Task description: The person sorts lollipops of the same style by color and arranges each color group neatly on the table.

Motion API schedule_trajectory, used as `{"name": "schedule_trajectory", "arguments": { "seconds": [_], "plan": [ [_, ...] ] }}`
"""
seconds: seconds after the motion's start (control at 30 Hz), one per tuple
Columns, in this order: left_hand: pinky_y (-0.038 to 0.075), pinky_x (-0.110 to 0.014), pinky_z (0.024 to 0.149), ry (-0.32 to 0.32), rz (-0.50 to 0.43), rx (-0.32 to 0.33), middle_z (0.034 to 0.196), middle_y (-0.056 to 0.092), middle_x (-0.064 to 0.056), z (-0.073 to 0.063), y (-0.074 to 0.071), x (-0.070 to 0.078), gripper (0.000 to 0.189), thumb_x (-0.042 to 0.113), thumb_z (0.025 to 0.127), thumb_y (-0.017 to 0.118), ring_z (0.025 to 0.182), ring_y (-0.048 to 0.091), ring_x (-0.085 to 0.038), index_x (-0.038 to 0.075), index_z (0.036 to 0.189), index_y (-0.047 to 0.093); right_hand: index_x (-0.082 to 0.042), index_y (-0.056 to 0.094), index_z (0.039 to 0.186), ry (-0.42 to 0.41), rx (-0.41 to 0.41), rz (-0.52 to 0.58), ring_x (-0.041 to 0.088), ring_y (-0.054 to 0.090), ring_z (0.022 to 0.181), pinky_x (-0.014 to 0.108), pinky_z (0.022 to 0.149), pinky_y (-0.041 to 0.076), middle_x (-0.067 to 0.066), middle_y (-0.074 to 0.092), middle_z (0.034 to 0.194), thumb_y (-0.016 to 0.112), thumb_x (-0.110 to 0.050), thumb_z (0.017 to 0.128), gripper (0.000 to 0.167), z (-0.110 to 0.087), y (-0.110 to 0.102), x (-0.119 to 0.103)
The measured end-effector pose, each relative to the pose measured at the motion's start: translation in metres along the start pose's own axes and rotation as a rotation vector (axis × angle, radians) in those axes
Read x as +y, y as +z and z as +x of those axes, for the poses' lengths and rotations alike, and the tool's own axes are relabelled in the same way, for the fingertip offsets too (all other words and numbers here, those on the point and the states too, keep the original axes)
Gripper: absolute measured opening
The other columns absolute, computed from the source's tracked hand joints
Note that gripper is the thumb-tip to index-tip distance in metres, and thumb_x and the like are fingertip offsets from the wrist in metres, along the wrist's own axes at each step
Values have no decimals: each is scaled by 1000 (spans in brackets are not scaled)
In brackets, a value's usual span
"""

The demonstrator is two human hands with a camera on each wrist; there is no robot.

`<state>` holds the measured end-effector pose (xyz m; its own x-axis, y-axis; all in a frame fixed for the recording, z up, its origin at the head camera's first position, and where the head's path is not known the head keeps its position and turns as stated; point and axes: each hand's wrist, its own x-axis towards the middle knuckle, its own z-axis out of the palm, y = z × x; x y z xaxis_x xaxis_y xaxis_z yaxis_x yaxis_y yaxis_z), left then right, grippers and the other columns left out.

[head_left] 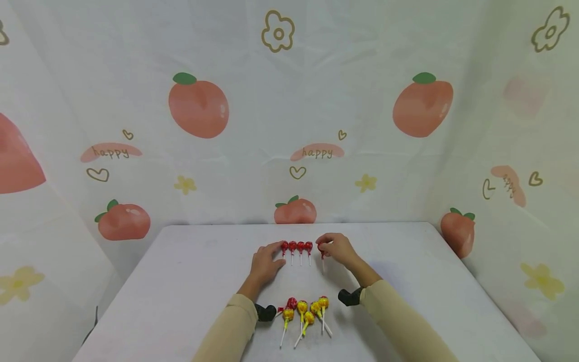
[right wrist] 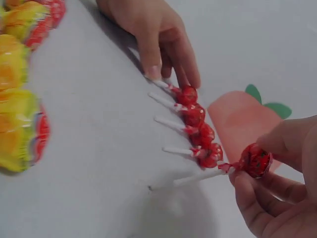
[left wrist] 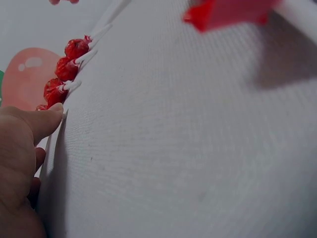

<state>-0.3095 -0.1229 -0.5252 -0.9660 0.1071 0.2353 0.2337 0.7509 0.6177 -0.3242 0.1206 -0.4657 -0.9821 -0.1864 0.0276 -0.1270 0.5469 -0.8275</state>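
Several red lollipops (head_left: 300, 246) lie side by side in a row on the table, their white sticks pointing toward the person. At the row's left end is my left hand (head_left: 265, 265), its fingers fairly straight along the outermost candy and its thumb at that lollipop's stick, as the right wrist view shows. My right hand (head_left: 336, 248) pinches another red lollipop (right wrist: 256, 160) by its wrapped head between thumb and fingers, just right of the row. This lollipop's stick slants toward the person, and a shadow lies below it on the table.
Nearer the person, between the forearms, is a loose group of several yellow lollipops (head_left: 302, 306) with a red lollipop (head_left: 291, 303) among them. The white table (head_left: 190, 281) ends at a cloth backdrop (head_left: 253, 191) printed with fruit and flowers.
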Motion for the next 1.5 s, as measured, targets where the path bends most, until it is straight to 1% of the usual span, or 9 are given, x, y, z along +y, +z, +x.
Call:
{"name": "schedule_trajectory", "arguments": {
  "seconds": [0.23,0.33,0.57,0.73,0.83,0.93,1.07,1.17,1.5],
  "plan": [
    [37,-49,100,-2,6,-4,138,56,-3,0,3,-2,54,23,89,72,122,48,-28,20,140,54,-1,71,109,36,45,-10,20,57,82,29,67,52,7,65,96,69,1,85,25,14,4,8],
    [37,-49,100,-1,7,-6,138,56,-3,0,4,-2,54,23,89,72,122,48,-28,20,140,54,-3,71,110,45,64,-32,21,55,86,29,66,50,7,65,97,71,-1,85,25,19,7,15],
    [37,-50,100,-6,-5,0,137,56,-4,0,2,-1,54,22,89,72,121,49,-28,19,140,55,-5,72,109,26,85,-109,23,59,91,39,81,51,6,68,101,73,-9,86,24,28,16,29],
    [37,-50,100,-13,-6,-1,138,55,-3,0,1,-1,54,23,89,72,122,48,-29,20,140,54,-7,72,111,37,90,-88,24,60,96,40,86,51,5,69,105,73,-13,87,24,29,21,34],
    [37,-51,100,-18,-9,6,138,56,-3,-1,1,-1,54,23,89,72,122,48,-29,20,140,55,-8,72,113,35,91,-97,22,60,94,36,83,52,5,68,105,72,-14,89,25,29,24,35],
    [37,-51,100,-20,-10,4,138,55,-3,-1,0,0,54,23,89,72,122,48,-29,20,140,55,-8,72,114,39,97,-107,21,59,90,33,75,53,5,68,104,72,-14,89,25,27,26,36],
    [37,-51,101,-19,-7,-2,138,55,-3,-1,0,1,54,23,89,72,123,48,-29,20,140,54,-9,72,115,40,103,-112,21,60,90,32,73,54,5,69,106,71,-14,89,26,25,27,35],
    [36,-51,101,-22,-4,-3,138,55,-4,-1,0,2,54,23,89,72,123,48,-29,20,140,54,-10,71,116,37,108,-120,21,61,93,33,79,53,5,69,108,71,-15,90,27,25,28,34],
    [37,-51,100,-30,7,-3,138,55,-3,0,2,1,54,23,89,72,123,48,-29,21,140,54,-9,70,119,32,120,-99,24,61,98,38,86,51,7,69,112,70,-14,90,30,24,28,35]
  ]
}}
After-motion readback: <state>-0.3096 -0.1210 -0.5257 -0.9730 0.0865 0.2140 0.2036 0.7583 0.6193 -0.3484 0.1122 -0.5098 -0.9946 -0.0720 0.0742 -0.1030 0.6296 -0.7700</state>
